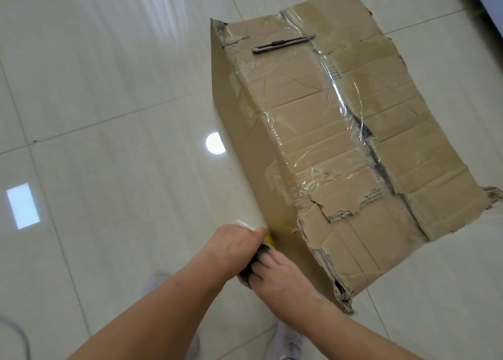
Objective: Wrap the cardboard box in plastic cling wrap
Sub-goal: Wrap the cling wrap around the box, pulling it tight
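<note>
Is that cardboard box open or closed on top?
Closed: flaps of the cardboard box lie flat under cling wrap, a utility knife resting on top.

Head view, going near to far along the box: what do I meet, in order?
A shoe → right hand → left hand, both gripping the cling wrap roll → cardboard box with film across its top → utility knife lying near its far end.

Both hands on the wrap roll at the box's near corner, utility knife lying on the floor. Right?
No: head view shows the utility knife lying on top of the cardboard box, not the floor. Left hand and right hand do hold the wrap roll.
</note>
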A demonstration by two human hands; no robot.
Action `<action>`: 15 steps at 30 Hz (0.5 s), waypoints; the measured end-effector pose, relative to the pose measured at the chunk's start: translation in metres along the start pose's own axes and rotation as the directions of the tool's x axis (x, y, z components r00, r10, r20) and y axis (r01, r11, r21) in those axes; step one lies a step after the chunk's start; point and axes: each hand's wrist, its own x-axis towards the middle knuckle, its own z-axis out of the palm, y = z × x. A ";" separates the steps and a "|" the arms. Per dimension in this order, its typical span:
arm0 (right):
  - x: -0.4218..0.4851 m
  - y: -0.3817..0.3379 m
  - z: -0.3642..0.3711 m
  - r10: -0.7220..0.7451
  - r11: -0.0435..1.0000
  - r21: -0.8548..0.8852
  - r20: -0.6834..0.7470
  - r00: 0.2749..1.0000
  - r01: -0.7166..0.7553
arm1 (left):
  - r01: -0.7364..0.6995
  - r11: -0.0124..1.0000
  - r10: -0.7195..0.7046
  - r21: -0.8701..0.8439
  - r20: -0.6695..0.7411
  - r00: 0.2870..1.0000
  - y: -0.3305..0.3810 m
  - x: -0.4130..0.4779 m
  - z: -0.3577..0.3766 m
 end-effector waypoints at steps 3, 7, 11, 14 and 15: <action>-0.004 0.003 -0.011 0.017 0.995 0.095 -0.076 0.997 -0.009 | 0.075 0.994 -0.079 -0.082 -0.044 0.996 -0.008 -0.004 0.004; -0.011 0.001 -0.024 0.360 0.874 0.382 -0.094 0.928 -0.300 | 0.187 0.969 -0.205 -0.163 -0.102 0.974 -0.014 -0.013 0.016; 0.005 -0.003 -0.039 0.565 0.623 0.543 0.187 0.804 -0.563 | 0.242 0.939 -0.274 -0.244 -0.106 0.956 -0.011 -0.022 0.036; 0.020 0.000 -0.039 0.552 0.601 0.418 0.399 0.732 -0.681 | 0.250 0.935 -0.286 -0.252 -0.117 0.951 -0.006 -0.022 0.043; 0.025 0.002 -0.040 0.561 0.625 0.361 0.409 0.719 -0.693 | 0.246 0.937 -0.281 -0.248 -0.116 0.953 -0.004 -0.021 0.042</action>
